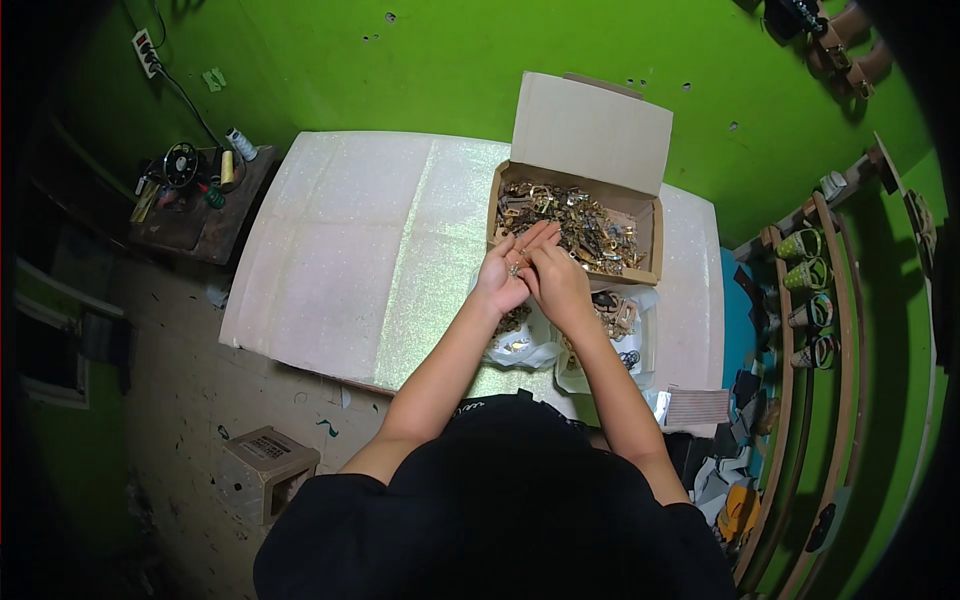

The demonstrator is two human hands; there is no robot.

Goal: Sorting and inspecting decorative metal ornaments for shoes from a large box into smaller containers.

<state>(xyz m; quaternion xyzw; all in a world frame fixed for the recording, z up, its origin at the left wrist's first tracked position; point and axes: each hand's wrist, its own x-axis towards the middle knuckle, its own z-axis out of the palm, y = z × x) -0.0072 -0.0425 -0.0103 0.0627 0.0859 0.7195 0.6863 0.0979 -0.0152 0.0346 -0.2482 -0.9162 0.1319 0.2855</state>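
Observation:
Palm up, my left hand [503, 277] has its fingers stretched out just over the near left side of an open cardboard box [654, 240]. A few small shiny metal pieces [516, 268] lie in that palm, too small to name. My right hand [562, 288] bends over the palm with thumb and fingers closed together at the pieces; what they pinch is hidden. Inside the box is a heap of gold and dark metal buckles and fittings [600, 222]. Below my hands sit white plastic bags [538, 354], partly covered by my forearms, with more metal fittings [612, 312] in them.
A glittery pale sheet covers the table [330, 240]. The box lid [592, 130] stands up near the green wall. At the right are a wooden rack [835, 300] with sandals and scraps. A sewing machine [182, 165] with thread spools stands left; a carton [262, 470] sits on the floor.

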